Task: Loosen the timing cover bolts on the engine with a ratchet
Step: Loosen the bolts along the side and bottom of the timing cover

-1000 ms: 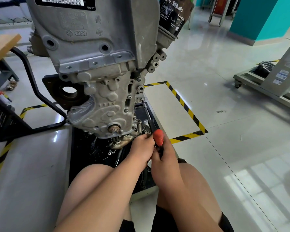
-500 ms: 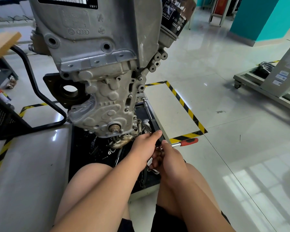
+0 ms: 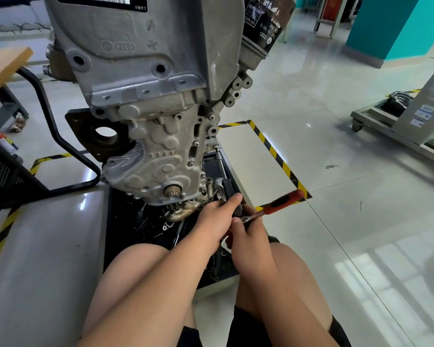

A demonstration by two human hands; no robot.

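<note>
Orange handle (image 3: 283,202) juts free: your right grip (image 3: 248,236) pinches the ratchet (image 3: 253,217) by its head; slide outward for leverage; left grip (image 3: 214,217) hides its hold.

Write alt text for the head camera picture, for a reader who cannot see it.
A seated person's hands work at the lower edge of a grey engine: the right hand grips a red-handled ratchet near its head, and the left hand sits beside it, by the timing cover. A black tray of small parts lies beneath.
</note>
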